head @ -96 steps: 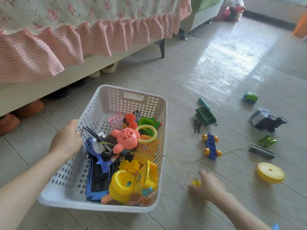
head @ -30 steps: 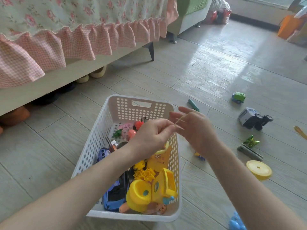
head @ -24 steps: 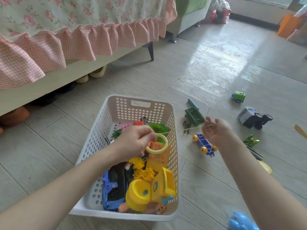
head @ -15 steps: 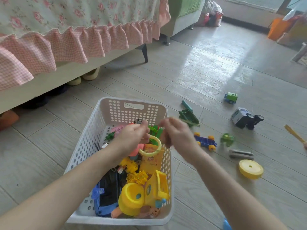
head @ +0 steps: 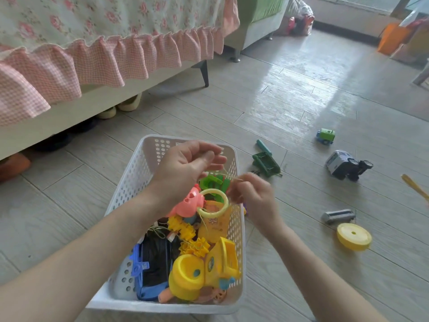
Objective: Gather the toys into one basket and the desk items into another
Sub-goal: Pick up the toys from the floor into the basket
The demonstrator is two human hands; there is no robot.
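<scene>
String [head: 228,176] over basket [head: 130,189], ends pinched in left grip [head: 185,168] and right grip [head: 253,198]

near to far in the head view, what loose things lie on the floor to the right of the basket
yellow disc → grey bar-shaped piece → grey and black toy truck → small green toy car. The dark green toy cart lies about level with the truck, so it is left out.
</scene>
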